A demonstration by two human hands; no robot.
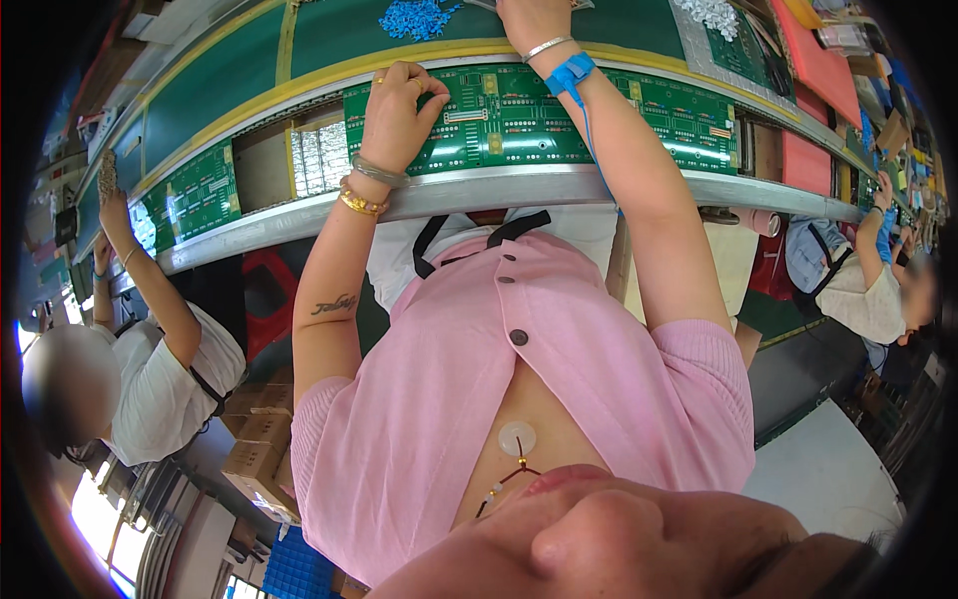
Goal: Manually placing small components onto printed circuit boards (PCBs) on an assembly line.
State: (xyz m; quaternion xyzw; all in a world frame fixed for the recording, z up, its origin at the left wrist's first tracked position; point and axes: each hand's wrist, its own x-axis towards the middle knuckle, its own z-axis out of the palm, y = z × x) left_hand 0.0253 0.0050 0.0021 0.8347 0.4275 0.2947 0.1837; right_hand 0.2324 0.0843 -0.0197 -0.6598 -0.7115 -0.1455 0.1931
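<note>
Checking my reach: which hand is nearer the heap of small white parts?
Right: the right hand sits left of the white heap; the left hand is farther left, over the green circuit board.

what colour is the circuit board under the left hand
The circuit board is green, shown best in the head view.
</note>
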